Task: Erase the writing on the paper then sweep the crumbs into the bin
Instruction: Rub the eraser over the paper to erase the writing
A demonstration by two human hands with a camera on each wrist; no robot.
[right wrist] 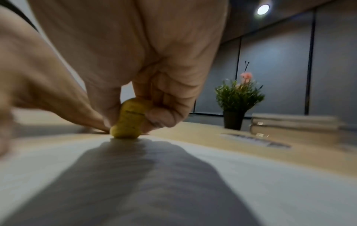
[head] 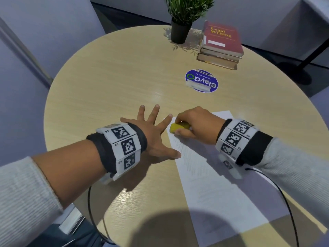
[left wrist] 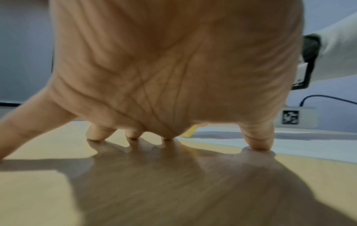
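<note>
A white sheet of paper [head: 210, 177] with faint lines of writing lies on the round wooden table [head: 110, 82], at the near right. My right hand [head: 194, 124] grips a yellow eraser [head: 179, 127] and presses its end onto the sheet's far left corner; in the right wrist view the eraser [right wrist: 128, 122] stands on the paper [right wrist: 251, 183] between thumb and fingers. My left hand [head: 153, 132] is spread flat just left of the sheet, thumb and index fingertip on the paper's edge. In the left wrist view its fingertips [left wrist: 258, 142] press down on table and paper.
A round blue sticker with a small clear box on it [head: 201, 80] sits beyond the paper. At the table's far side stand a potted plant [head: 183, 16] and a stack of books [head: 221, 45]. Cables hang from both wrists near the table's front edge.
</note>
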